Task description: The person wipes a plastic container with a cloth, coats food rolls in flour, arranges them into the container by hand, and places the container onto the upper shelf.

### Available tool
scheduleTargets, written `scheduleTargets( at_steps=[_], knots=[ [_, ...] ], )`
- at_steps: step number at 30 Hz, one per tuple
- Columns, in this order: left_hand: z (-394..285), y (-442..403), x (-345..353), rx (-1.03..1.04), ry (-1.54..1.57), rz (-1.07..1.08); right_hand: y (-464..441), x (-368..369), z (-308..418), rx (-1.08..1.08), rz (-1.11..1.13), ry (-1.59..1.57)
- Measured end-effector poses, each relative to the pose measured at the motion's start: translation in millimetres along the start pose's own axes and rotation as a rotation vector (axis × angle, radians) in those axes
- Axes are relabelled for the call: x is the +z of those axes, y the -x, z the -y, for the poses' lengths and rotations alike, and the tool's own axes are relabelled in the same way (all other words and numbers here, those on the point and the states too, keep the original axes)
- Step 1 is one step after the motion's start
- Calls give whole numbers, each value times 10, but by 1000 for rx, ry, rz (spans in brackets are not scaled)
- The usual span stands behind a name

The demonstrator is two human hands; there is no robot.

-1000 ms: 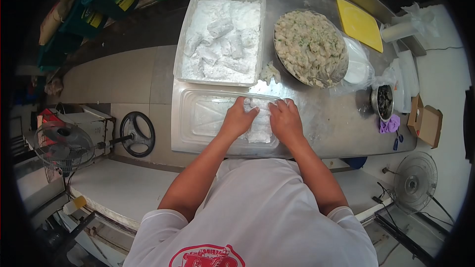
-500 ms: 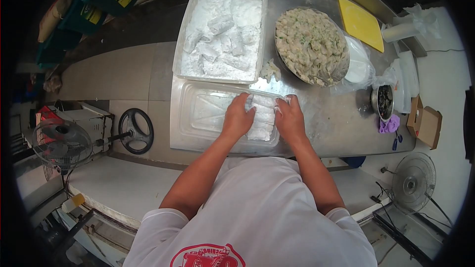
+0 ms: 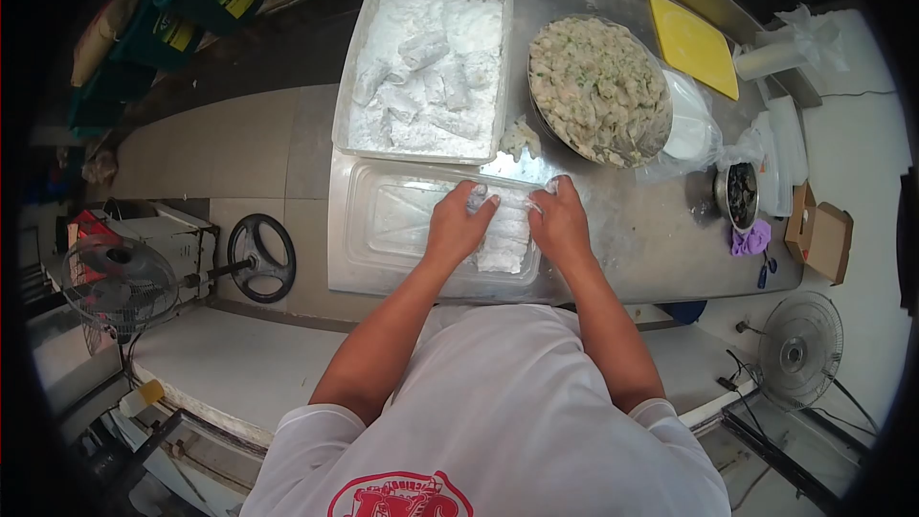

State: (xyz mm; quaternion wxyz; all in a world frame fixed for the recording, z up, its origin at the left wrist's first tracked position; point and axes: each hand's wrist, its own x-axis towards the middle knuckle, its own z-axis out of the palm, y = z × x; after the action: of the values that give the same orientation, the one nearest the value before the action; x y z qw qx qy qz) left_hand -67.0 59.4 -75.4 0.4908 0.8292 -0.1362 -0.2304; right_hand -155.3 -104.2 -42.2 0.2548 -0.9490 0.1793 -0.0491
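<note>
White floured rolls [image 3: 503, 254] lie side by side at the right end of a shallow clear tray [image 3: 369, 258]. My left hand [image 3: 459, 220] is curled at their left ends, and my right hand [image 3: 560, 220] is curled at their right ends. Both hands touch the roll at the far end of the row; the fingertips are partly hidden behind it. Behind the tray stands a larger container [image 3: 342, 124] of white flour with several coated rolls [image 3: 423, 51] in it.
A bowl of pale chopped mixture [image 3: 598, 86] stands behind my right hand. Further right are a yellow board [image 3: 694, 46], plastic bags [image 3: 689, 124], a small metal bowl [image 3: 742, 196], a purple cloth [image 3: 750, 238] and an open carton [image 3: 828, 239]. Fans stand at both sides.
Both hands drew slightly apart and now sit at the two ends of the far roll. More of the rolls shows between them than a second ago.
</note>
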Motion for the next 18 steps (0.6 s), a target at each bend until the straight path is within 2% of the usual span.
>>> scheduleTargets(
  at_steps=[3, 5, 7, 8, 13, 18],
  knots=[
    [16, -66, 9, 7, -80, -12, 91, -47, -42, -78, 23, -13],
    [35, -94, -13, 12, -109, -3, 143, -88, -32, -115, -60, -22],
    [-63, -38, -161, -114, 5, 141, 219, -160, 17, -91, -43, -6],
    [-58, 6, -201, -111, 3, 148, 259, -184, 28, -65, -28, 9],
    [-103, 226, -262, -66, -260, 350, 329, -61, 35, -68, 33, 94],
    [-103, 233, -220, -113, -222, 328, 308, 46, -35, -95, -3, 74]
  ],
)
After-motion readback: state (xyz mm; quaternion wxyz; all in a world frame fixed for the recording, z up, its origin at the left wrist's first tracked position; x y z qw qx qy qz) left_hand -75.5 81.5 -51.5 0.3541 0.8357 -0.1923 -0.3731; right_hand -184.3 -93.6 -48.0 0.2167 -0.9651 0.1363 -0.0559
